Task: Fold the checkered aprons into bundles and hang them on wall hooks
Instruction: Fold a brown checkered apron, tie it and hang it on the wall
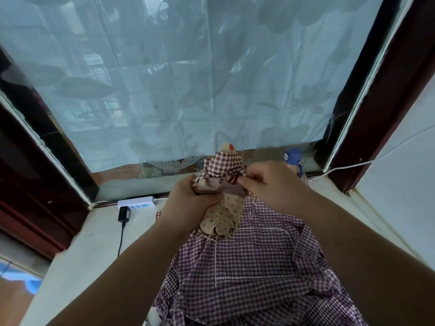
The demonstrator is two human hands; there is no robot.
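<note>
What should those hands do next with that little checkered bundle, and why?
Probably pull the strap snug. The left hand grips the rolled bundle upright, while the right hand pinches a strap end at its wrapped middle. No hook is in view, so hanging comes later.

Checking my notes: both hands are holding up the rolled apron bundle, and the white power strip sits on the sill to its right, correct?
Not quite. In the head view, both the left hand and the right hand hold the apron bundle, but the white power strip sits on the sill to its left.
</note>
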